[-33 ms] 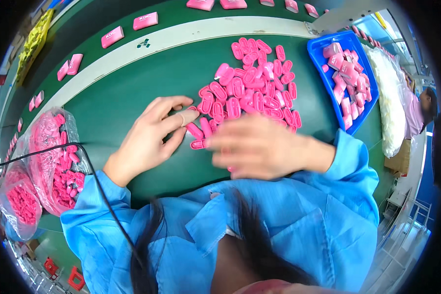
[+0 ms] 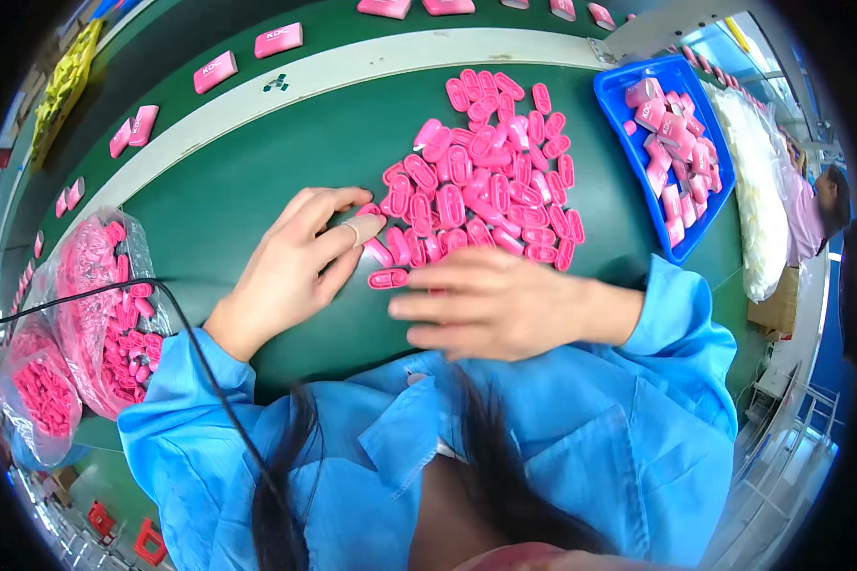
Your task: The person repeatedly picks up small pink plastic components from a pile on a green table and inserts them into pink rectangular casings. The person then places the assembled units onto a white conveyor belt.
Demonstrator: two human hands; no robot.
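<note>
Many small pink oval plastic shells lie in a loose pile at mid table, some hollow side up. My left hand rests at the pile's left edge. Its fingertips touch a pink shell, the thumb is apart, and a tan wrap covers part of one finger. Over the near edge of the pile is my right hand, slightly blurred, fingers stretched out to the left with gaps between them. No held piece shows in it, though its underside is hidden. A single shell lies just left of its fingertips.
A blue tray of pink-and-white cases stands right. Clear bags of pink parts lie left, crossed by a black cable. Beyond a pale rail, pink cases sit spaced out. A person is at far right.
My right hand has moved slightly down and left, and its fingers look less blurred. Some near shells sit a little differently. My left hand has hardly moved.
</note>
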